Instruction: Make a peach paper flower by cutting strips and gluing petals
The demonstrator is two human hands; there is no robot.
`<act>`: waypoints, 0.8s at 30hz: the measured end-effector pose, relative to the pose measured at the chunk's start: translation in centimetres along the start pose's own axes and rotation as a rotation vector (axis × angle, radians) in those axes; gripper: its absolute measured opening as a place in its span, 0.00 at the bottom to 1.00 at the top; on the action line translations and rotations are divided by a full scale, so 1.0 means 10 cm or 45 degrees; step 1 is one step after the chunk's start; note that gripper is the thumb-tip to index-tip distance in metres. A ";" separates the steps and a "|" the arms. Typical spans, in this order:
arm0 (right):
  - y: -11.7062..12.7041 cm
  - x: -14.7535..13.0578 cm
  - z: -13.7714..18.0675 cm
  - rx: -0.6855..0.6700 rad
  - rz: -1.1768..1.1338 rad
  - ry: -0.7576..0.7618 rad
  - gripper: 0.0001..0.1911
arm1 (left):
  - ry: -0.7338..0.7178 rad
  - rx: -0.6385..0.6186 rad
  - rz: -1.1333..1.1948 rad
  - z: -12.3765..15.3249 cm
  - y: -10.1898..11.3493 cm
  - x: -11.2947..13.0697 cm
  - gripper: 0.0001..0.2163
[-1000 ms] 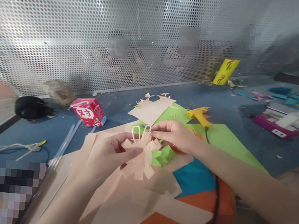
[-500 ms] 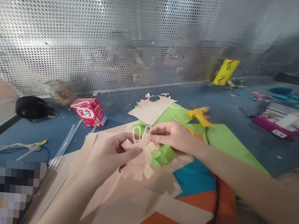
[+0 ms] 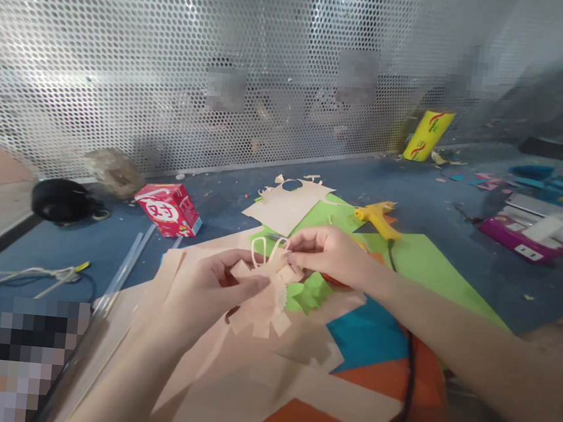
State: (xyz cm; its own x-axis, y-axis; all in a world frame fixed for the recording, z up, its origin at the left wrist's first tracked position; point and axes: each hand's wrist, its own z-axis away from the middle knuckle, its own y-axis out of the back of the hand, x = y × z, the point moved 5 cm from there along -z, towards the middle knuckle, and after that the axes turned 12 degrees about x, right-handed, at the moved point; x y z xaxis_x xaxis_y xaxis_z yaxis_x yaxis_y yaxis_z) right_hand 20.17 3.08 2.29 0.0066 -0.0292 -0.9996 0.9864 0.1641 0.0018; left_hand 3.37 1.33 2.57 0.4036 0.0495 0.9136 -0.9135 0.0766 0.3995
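Left hand (image 3: 195, 299) and right hand (image 3: 329, 254) are pinching a paper cutout (image 3: 265, 296). A perforated screen (image 3: 127, 59) is edging the blue desk's (image 3: 434, 205) far side.

Single head-worn camera, looking forward and down.
Close above the surface (image 3: 459, 207); perforated metal screen (image 3: 177, 51) fills the upper frame.

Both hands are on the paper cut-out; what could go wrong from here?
1. The right hand pinches the thin loops atop the paper cut-out; a pull could tear them.
2. The left hand thumbs its tabs, which could crease.
3. The cord of the glue gun runs under the right forearm; a snag might drag it.
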 end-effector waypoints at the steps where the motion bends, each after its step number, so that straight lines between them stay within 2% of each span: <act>1: 0.00 0.00 0.00 -0.006 -0.012 0.000 0.03 | 0.006 -0.003 0.001 0.00 0.00 0.00 0.15; 14: -0.02 0.01 0.00 -0.069 -0.042 -0.039 0.07 | 0.022 -0.013 0.085 0.00 -0.01 -0.02 0.16; 24: -0.03 0.02 0.01 -0.084 -0.039 -0.056 0.02 | 0.019 0.015 0.108 0.01 0.00 -0.02 0.15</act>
State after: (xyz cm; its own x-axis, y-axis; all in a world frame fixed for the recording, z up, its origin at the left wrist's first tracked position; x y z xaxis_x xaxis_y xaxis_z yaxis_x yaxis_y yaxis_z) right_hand 19.89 2.91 2.12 -0.0149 -0.0779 -0.9968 0.9733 0.2271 -0.0323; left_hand 3.28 1.26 2.37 0.3251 0.0702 0.9431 -0.9451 0.0601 0.3213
